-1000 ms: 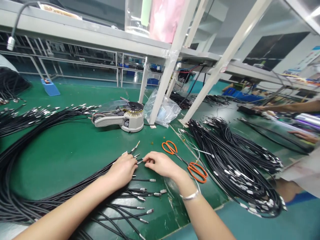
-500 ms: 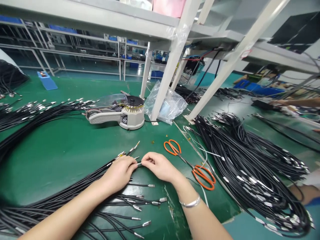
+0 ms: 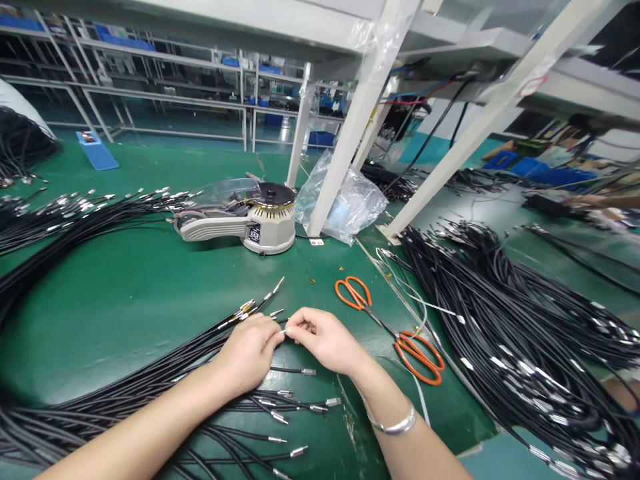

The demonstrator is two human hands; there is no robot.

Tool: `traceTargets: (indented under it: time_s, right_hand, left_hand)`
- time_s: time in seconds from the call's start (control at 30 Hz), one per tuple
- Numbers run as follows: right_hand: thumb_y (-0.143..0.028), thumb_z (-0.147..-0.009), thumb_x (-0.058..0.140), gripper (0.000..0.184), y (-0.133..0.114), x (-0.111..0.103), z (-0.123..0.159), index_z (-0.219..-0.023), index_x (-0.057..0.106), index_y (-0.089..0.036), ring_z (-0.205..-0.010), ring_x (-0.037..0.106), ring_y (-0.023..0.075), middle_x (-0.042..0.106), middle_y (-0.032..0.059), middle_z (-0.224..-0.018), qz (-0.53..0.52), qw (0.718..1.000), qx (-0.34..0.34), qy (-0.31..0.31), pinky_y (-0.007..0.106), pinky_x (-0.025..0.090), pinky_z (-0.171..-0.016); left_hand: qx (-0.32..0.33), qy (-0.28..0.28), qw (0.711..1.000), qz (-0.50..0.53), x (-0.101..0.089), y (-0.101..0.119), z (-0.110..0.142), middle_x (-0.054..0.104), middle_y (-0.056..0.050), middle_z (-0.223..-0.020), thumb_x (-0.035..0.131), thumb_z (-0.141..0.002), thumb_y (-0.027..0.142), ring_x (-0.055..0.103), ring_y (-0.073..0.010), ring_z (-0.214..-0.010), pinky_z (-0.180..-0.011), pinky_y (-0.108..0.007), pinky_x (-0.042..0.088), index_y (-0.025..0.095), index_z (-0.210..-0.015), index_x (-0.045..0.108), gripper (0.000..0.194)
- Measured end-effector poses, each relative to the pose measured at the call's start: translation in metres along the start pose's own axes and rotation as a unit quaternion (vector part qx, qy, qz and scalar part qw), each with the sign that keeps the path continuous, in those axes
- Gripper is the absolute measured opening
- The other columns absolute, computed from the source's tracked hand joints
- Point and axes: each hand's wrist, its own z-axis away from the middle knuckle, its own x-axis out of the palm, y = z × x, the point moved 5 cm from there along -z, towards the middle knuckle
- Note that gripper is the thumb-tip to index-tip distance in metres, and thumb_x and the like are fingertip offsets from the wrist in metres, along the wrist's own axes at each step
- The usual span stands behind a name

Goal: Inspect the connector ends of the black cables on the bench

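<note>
My left hand [image 3: 249, 352] rests on a fan of black cables [image 3: 150, 390] with metal tips, its fingers closed around one cable's end. My right hand [image 3: 323, 338] meets it from the right and pinches the same cable's small metal tip [image 3: 283, 332] between thumb and forefinger. A silver bracelet [image 3: 393, 425] circles my right wrist. More loose cable ends [image 3: 295, 403] lie on the green mat just below my hands.
Two pairs of orange-handled scissors [image 3: 390, 327] lie right of my hands. A grey tape dispenser [image 3: 250, 220] stands behind, beside a clear plastic bag [image 3: 350, 203] and white shelf legs [image 3: 345, 133]. Big heaps of black cables lie right [image 3: 525, 333] and far left [image 3: 75, 220].
My view has tipped downward a little and shifted. Both hands stay together on the same cable end, with my fingers drawn slightly closer over its tip.
</note>
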Motion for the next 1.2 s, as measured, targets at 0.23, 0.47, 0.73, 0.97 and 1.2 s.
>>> traceTargets:
  time_s: [0.23,0.47,0.73,0.97,1.2]
  right_hand:
    - [-0.027,-0.078,0.054,0.016,0.013,-0.039,-0.001,-0.084,0.065,-0.016,-0.064,0.056,0.0114,0.063,0.0016,-0.076,0.108,0.994,-0.009,0.031,0.024,0.045,-0.063]
    - [-0.018,-0.075,0.056,0.009,0.016,-0.027,-0.012,-0.069,0.063,-0.018,-0.066,0.052,0.0118,0.057,0.0013,-0.076,0.166,0.981,-0.044,0.086,0.025,0.042,-0.065]
    - [-0.020,-0.079,0.050,0.011,-0.009,-0.020,0.005,-0.071,0.056,-0.017,-0.064,0.050,0.0110,0.053,0.0004,-0.074,0.147,0.982,-0.095,0.074,0.024,0.041,-0.061]
    - [-0.020,-0.079,0.050,0.011,-0.016,-0.020,0.008,-0.071,0.056,-0.017,-0.063,0.050,0.0116,0.056,0.0011,-0.072,0.110,0.986,-0.097,0.082,0.023,0.042,-0.058]
    - [-0.020,-0.078,0.051,0.011,-0.015,-0.014,0.008,-0.069,0.057,-0.017,-0.064,0.052,0.0120,0.058,0.0016,-0.072,0.106,0.986,-0.098,0.082,0.023,0.042,-0.059]
  left_hand:
    - [0.118,-0.067,0.990,-0.031,0.009,0.029,0.017,0.058,-0.004,-0.076,0.035,-0.090,0.031,0.051,-0.0184,-0.078,-0.074,-0.032,0.042,0.022,-0.085,0.063,0.030]
    - [0.092,0.062,0.993,-0.034,0.001,0.010,0.002,0.056,-0.007,-0.093,0.033,-0.089,0.018,0.049,-0.0189,-0.087,-0.077,-0.032,0.043,0.019,-0.107,0.055,0.028]
    - [0.046,0.082,0.994,-0.053,-0.001,0.004,-0.009,0.053,-0.006,-0.086,0.036,-0.089,0.024,0.043,-0.0199,-0.084,-0.076,-0.035,0.040,0.018,-0.098,0.060,0.026]
    - [0.051,0.080,0.995,0.023,-0.003,0.007,-0.011,0.057,-0.002,-0.072,0.040,-0.089,0.024,0.045,-0.0165,-0.076,-0.074,-0.031,0.039,0.018,-0.078,0.061,0.025]
    - [0.049,0.092,0.994,0.038,0.001,0.009,-0.009,0.057,-0.003,-0.070,0.039,-0.088,0.022,0.046,-0.0169,-0.074,-0.071,-0.031,0.039,0.017,-0.072,0.060,0.027]
